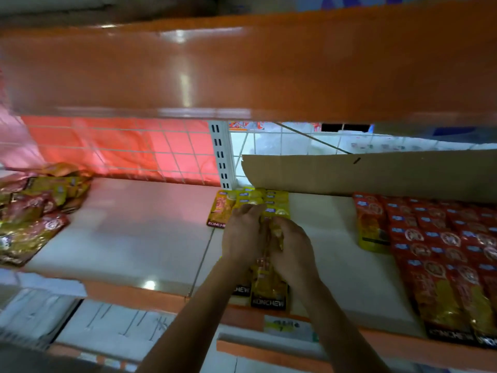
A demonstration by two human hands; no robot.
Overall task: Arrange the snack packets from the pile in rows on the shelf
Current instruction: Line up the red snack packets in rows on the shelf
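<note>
The step in hand is building a row: both hands are down on the row of yellow packets (pixel 269 289), which runs from the front edge of the shelf (pixel 139 238) back towards the upright post, each packet overlapping the next. The left hand (pixel 242 235) lies on the row with its fingers (pixel 252 210) stretched forward and fairly flat, pressing the back packets down. The right hand (pixel 293 249) sits just beside it, its fingers curled and pinching the top of one yellow packet (pixel 278 234), probably slotting it into line, though blur hides the exact grip. The pile (pixel 32 211) of loose packets lies at the far left of the shelf, well apart from the row, so much of the job looks undone. To the right, rows of red packets (pixel 443 254) are already laid out in front of a cardboard sheet (pixel 376 173). Next, the held packet likely needs squaring with its neighbours. Then one hand must reach left across the bare shelf to the pile for more.
</note>
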